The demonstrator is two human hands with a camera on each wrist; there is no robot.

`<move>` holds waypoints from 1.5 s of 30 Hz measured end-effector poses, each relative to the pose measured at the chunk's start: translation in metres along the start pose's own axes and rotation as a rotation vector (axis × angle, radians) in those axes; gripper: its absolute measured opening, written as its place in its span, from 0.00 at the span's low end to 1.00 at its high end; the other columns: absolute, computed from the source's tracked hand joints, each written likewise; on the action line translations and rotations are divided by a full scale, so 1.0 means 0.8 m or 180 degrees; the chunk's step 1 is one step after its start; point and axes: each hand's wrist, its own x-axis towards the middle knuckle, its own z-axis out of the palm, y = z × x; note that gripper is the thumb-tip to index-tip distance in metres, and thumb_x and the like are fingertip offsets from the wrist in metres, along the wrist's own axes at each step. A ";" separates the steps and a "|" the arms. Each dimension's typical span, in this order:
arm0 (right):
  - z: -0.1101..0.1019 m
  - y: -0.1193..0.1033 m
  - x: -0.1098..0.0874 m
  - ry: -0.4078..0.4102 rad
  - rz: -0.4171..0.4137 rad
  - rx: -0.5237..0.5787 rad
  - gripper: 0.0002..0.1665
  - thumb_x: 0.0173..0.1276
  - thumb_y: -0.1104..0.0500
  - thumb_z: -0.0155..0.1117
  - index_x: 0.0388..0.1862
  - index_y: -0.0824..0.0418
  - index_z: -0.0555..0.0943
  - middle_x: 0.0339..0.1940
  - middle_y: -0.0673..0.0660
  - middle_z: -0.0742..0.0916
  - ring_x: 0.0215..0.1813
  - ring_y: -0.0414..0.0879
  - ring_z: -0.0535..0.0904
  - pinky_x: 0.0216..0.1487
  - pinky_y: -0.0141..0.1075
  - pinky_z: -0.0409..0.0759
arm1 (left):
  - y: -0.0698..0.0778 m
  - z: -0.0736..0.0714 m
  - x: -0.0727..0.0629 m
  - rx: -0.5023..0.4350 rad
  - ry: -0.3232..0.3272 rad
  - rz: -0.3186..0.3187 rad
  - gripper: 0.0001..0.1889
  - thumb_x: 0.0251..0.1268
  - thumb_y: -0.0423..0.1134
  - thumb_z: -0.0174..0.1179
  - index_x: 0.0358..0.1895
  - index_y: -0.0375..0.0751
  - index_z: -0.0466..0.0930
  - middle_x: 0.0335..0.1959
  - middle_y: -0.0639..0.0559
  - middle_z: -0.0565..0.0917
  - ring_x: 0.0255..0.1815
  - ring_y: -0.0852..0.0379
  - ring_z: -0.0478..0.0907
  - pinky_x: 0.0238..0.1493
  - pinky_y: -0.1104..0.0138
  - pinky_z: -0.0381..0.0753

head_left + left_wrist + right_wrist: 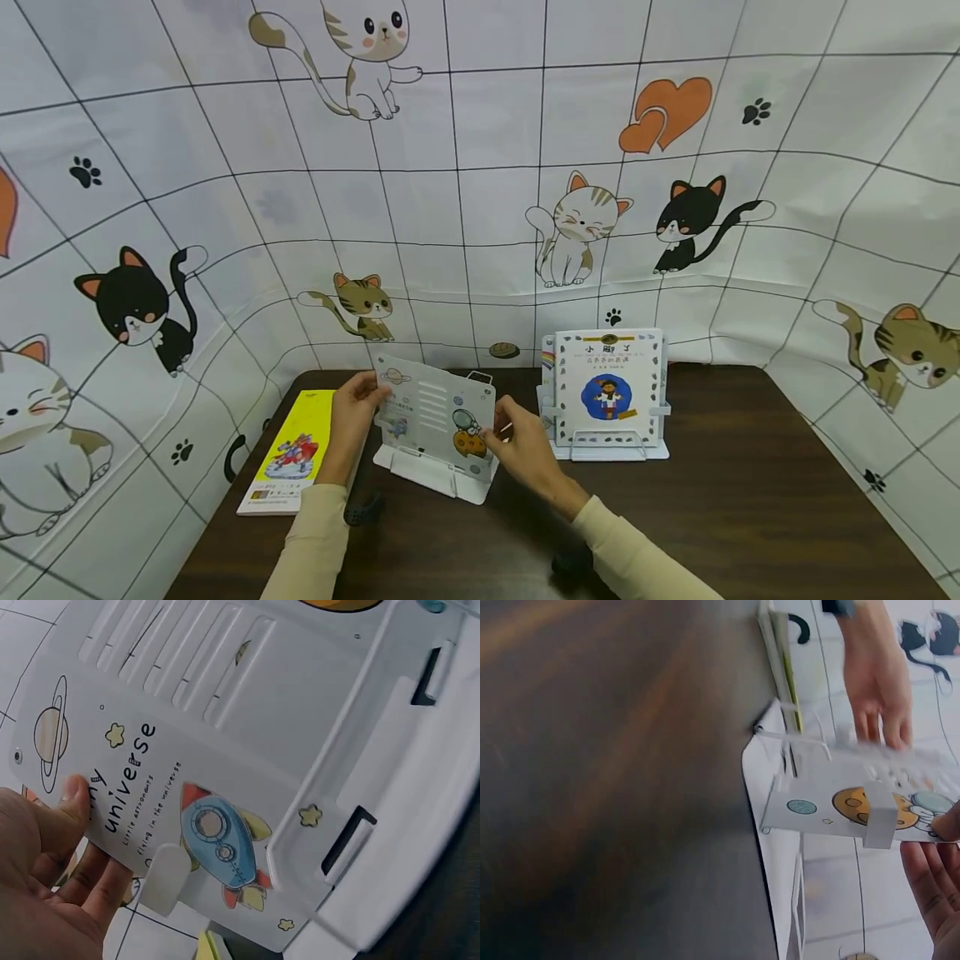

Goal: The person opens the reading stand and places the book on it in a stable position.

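A white bookstand (435,412) with space drawings stands tilted on the dark table, its slotted back panel raised above a white base. At the panel's left edge my left hand (356,421) pinches it, thumb in front and fingers behind, as the left wrist view shows beside the printed planet (49,735) and rocket (221,840). My right hand (528,446) pinches the opposite edge near the orange moon drawing (469,443). In the right wrist view, the thumb of my right hand (939,881) lies on the panel's front. The stand carries no book.
To the right, a second white stand (652,452) holds an upright picture book (611,354). A yellow book (309,417) lies flat on the table (720,500) at the left. Behind the table hangs a white gridded sheet (495,200) with cat drawings.
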 end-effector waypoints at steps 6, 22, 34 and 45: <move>0.018 -0.024 -0.012 -0.0167 -0.0315 -0.0001 0.15 0.66 0.70 0.74 0.40 0.58 0.75 0.34 0.52 0.88 0.37 0.42 0.88 0.39 0.36 0.90 | 0.001 -0.001 0.019 0.0066 -0.0232 -0.0093 0.21 0.78 0.30 0.63 0.69 0.28 0.77 0.61 0.30 0.82 0.60 0.45 0.79 0.48 0.85 0.74; 0.058 -0.062 -0.015 -0.0788 -0.0931 -0.0107 0.15 0.74 0.63 0.73 0.41 0.57 0.72 0.40 0.50 0.82 0.43 0.36 0.85 0.43 0.26 0.85 | 0.010 0.025 0.062 -0.0315 -0.1194 0.0128 0.20 0.81 0.23 0.51 0.71 0.29 0.72 0.68 0.28 0.77 0.70 0.35 0.76 0.74 0.45 0.74; 0.068 -0.072 -0.005 -0.0843 -0.0925 -0.0215 0.14 0.74 0.62 0.73 0.42 0.57 0.73 0.39 0.49 0.81 0.40 0.34 0.78 0.41 0.23 0.79 | 0.012 0.036 0.076 -0.0309 -0.1511 0.0232 0.22 0.83 0.26 0.50 0.75 0.28 0.68 0.70 0.28 0.77 0.75 0.32 0.74 0.77 0.40 0.69; 0.070 -0.069 -0.002 -0.0847 -0.0959 -0.0177 0.15 0.73 0.60 0.74 0.43 0.57 0.73 0.40 0.50 0.82 0.42 0.36 0.80 0.45 0.23 0.82 | 0.038 0.012 0.021 -0.0157 -0.0810 0.0102 0.22 0.83 0.31 0.55 0.74 0.33 0.71 0.69 0.32 0.78 0.71 0.42 0.78 0.67 0.68 0.79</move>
